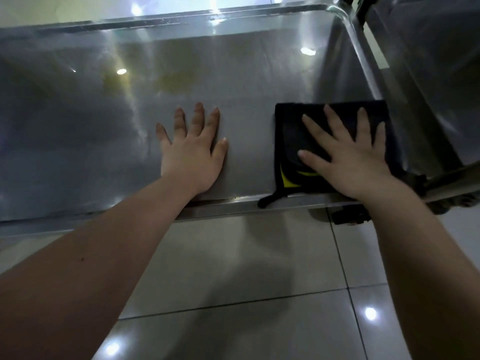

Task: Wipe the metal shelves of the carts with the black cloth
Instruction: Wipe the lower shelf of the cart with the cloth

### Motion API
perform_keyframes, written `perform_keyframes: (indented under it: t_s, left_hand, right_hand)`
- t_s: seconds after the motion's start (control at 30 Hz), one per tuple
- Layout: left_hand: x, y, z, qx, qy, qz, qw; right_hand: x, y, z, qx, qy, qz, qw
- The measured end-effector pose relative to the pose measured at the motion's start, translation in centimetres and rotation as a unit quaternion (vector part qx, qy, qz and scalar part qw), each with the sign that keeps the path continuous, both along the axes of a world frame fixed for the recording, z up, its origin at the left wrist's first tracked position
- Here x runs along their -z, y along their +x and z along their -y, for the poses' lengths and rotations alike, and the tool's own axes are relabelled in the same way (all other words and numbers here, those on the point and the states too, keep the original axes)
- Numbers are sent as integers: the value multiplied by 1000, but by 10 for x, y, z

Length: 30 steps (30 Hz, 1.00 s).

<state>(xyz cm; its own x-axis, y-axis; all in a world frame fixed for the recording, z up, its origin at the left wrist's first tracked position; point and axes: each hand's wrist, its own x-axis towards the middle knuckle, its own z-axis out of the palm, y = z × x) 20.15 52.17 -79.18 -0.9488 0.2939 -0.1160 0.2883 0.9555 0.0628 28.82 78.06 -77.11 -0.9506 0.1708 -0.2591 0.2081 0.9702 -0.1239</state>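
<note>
Flat beneath the spread right hand lies the black cloth, the open-fingered left hand on the metal shelf.

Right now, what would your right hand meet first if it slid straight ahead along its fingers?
Beyond the right hand and black cloth lies bare metal shelf; the first obstacle is probably its raised far rim.

Both arms extended forward. Left hand flat, fingers spread, palm down. Right hand flat, fingers splayed, pressing down.
</note>
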Motion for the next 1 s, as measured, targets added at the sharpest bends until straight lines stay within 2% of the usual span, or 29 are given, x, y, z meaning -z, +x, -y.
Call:
perform_keyframes:
  t_s: [0.17, 0.33, 0.53, 0.6, 0.73, 0.8, 1.0]
  left_hand:
    - [-13, -6, 26, 52, 2, 18, 998]
    - [-14, -23, 107, -18, -15, 32, 999]
    - [-8, -17, 115, -5, -15, 7, 1000]
    - [-7, -18, 115, -3, -14, 3, 1000]
    - [-4, -18, 120, 4, -6, 0, 1000]
    - [-3, -18, 121, 3, 4, -1, 1000]
    - [-4, -17, 118, -6, 12, 4, 1000]
  right_hand:
    - [-2, 16, 3, 11, -1, 17, 1000]
    - [-3, 17, 5, 12, 2, 18, 1000]
    - [-7, 10, 33, 38, 14, 45, 998]
    - [-6, 0, 69, 5, 22, 30, 999]
    - [-2, -25, 177, -129, 32, 0, 991]
    - [-1, -29, 208, -151, 34, 1, 988]
    - [4, -21, 160, -128, 16, -30, 991]
